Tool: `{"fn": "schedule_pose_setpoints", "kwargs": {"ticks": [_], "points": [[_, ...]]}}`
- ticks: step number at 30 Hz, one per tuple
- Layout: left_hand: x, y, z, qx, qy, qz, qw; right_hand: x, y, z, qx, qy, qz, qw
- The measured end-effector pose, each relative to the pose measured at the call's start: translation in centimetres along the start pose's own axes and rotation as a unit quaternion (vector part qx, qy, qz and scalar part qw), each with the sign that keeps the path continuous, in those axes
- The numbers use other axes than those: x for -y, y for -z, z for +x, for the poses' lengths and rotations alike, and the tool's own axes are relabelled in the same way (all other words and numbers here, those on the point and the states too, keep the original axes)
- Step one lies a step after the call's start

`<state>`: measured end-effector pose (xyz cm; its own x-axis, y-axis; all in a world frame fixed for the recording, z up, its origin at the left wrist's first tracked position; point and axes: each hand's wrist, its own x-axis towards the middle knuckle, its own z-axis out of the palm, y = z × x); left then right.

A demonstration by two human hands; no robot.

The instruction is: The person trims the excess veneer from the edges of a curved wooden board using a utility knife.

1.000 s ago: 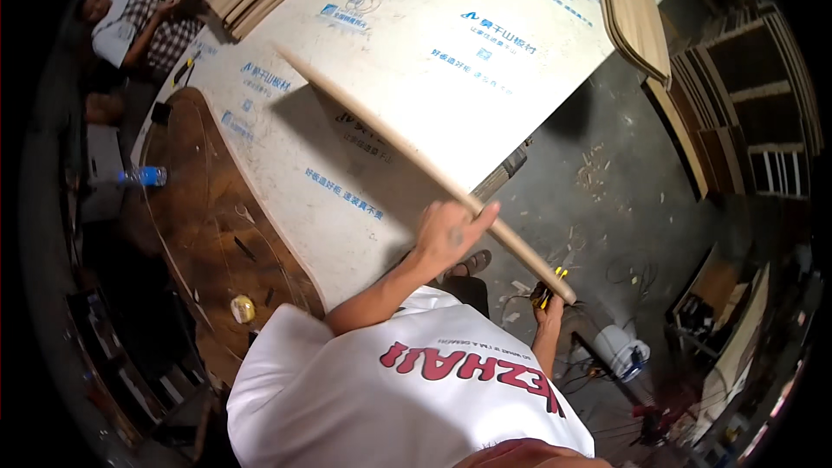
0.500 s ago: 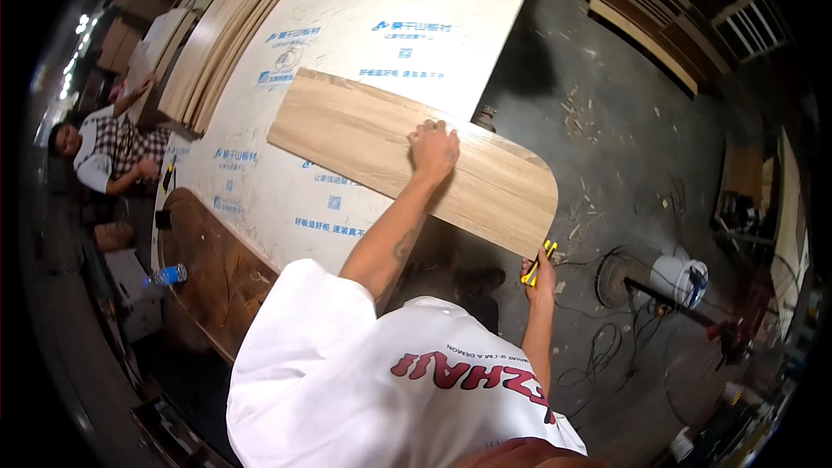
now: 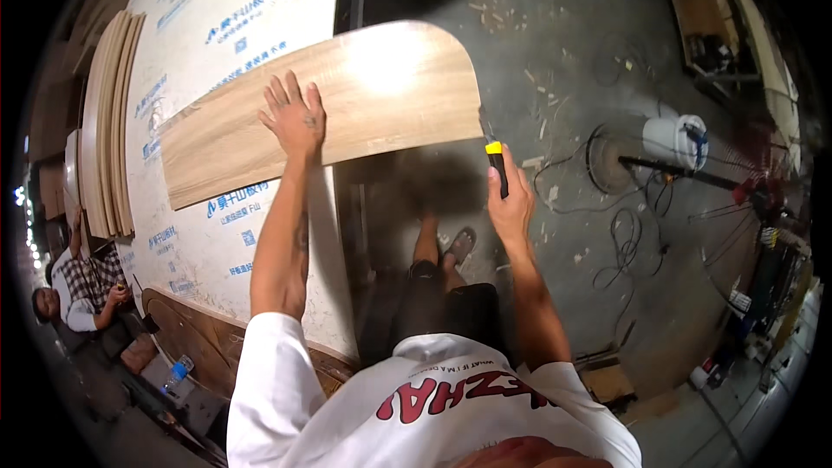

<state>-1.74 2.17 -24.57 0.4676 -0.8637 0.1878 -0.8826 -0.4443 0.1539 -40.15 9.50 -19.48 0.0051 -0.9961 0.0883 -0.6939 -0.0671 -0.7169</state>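
A wood-grain board (image 3: 390,108) with a rounded far right corner lies partly on a white printed sheet (image 3: 299,0), its right end sticking out past the sheet's edge. Flat on the board's top rests my left hand (image 3: 296,121), fingers spread. My right hand (image 3: 511,199) is closed round a hand tool (image 3: 496,160) with a black-and-yellow handle. The tool's slim metal end points up at the near right corner of the board, against or very close to its edge; whether it is a knife or a file I cannot tell.
Several long boards (image 3: 113,130) stand stacked at the left, near a seated person (image 3: 87,290) in a checked garment. A brown worn panel (image 3: 195,338) and a water bottle (image 3: 179,370) are at the lower left. Cables (image 3: 620,247), a white bucket (image 3: 672,143) and a fan (image 3: 754,186) occupy the floor at right.
The view has swung right, and the board has turned so its right end points farther away. My left hand went from bent fingers to a flat spread. The tool is now raised at the board's end.
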Motion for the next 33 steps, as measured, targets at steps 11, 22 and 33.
{"fn": "schedule_pose_setpoints", "kwargs": {"ticks": [11,22,33], "points": [[1.3,-0.2,0.6,-0.004,-0.02,0.009,1.0,-2.9,-1.1,-0.8,-0.038,0.072,-0.091,0.993],[1.4,-1.0,0.9,0.011,-0.029,0.019,0.999,-4.0,-1.8,-1.4,-0.045,0.042,-0.131,0.989],[1.7,-0.8,0.8,0.029,-0.037,0.01,0.999,-3.8,-0.5,0.0,-0.035,0.074,-0.118,0.99]]}}
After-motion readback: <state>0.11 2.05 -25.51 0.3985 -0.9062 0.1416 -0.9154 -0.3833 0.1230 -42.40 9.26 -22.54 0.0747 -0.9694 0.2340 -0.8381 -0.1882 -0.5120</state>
